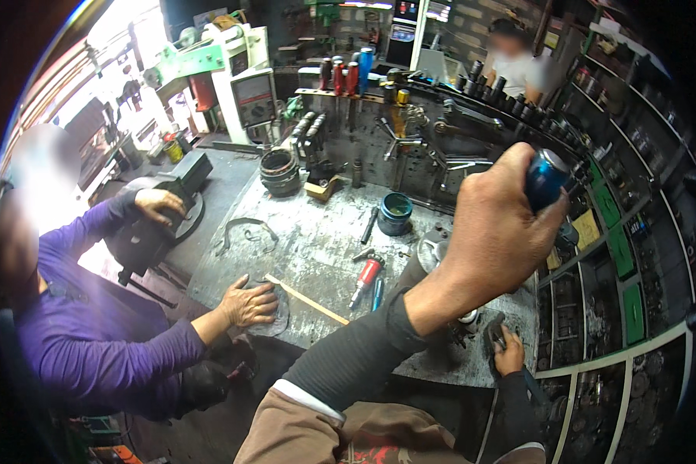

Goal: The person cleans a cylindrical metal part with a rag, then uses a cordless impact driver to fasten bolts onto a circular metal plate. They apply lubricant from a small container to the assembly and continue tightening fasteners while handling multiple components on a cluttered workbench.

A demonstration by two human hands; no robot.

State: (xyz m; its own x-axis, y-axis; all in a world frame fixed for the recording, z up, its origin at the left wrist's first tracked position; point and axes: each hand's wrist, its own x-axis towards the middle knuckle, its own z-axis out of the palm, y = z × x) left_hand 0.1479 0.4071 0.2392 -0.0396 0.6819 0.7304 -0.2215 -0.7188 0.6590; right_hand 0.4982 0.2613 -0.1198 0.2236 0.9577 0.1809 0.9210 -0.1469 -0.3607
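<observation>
My left hand (pixel 491 224) is raised high over the right side of the bench, its fingers wrapped round a blue cylinder with a silvery end (pixel 545 176). Much of that cylinder is covered by the fingers, and its kind does not show. Lower down, by the bench's right edge, my right hand (pixel 509 357) is closed against a dark, sooty-looking piece (pixel 495 331) that I cannot make out. Beyond my left forearm lie a red-bodied tool with a metal tip (pixel 366 280) and a slim blue pen-like tool (pixel 378 294). A teal tin (pixel 395 210) stands behind them.
At left, a person in purple rests one hand (pixel 249 301) on the bench (pixel 309 255) and another on a vise (pixel 151 232). A wooden strip (pixel 309 300) and dark metal pot (pixel 278 170) are there. Shelves (pixel 595 325) border the right; another person (pixel 514 69) is behind.
</observation>
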